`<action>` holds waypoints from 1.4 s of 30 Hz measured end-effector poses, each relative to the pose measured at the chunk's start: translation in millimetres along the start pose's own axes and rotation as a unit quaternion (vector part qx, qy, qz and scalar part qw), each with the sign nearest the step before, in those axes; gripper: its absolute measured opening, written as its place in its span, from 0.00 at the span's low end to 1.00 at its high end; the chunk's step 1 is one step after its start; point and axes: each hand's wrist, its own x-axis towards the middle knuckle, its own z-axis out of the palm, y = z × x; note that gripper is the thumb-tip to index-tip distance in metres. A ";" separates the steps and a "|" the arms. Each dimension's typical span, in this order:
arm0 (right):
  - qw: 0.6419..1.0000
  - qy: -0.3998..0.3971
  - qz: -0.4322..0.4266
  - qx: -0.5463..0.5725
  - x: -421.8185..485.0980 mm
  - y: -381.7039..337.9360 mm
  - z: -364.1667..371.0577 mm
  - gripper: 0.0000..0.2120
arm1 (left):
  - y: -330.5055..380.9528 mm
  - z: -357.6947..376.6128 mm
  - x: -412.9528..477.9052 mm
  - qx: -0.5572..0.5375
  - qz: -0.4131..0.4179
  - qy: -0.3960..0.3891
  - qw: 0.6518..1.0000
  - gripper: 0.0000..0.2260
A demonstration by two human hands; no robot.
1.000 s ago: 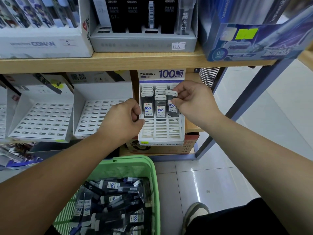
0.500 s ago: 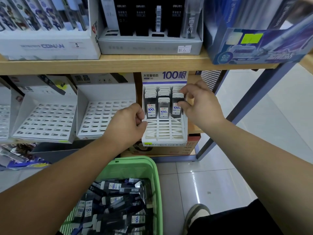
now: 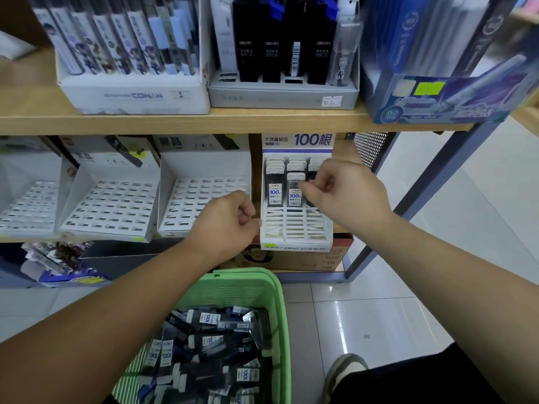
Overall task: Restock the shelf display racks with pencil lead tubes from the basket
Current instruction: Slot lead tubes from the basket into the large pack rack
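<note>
Head view: left hand (image 3: 227, 225) curled empty beside rack (image 3: 294, 228); right hand (image 3: 344, 196) grip on tubes (image 3: 275, 188) unclear.

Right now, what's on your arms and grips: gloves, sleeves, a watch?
Nothing worn. The left grip and right grip are bare hands: no gloves, rings or watch visible. The left forearm and right forearm show no sleeve.

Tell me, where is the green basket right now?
In the head view the green basket sits bottom centre, in front of the shelf and left of the person's shoe, with pencil lead tubes piled inside.
</note>
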 end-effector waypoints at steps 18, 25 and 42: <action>0.864 -0.464 0.149 0.124 -157.7 -74.8 230.7 0.12 | -196.6 15.6 -138.0 0.093 -0.200 -0.134 0.966 0.03; 0.872 -0.365 0.320 0.068 -189.1 -33.9 297.1 0.26 | -262.3 45.1 -156.8 0.094 -0.256 -0.164 0.948 0.06; 0.779 -0.308 0.482 0.256 -194.4 -27.5 321.8 0.12 | -275.5 123.8 -110.4 0.287 0.000 -0.225 0.931 0.42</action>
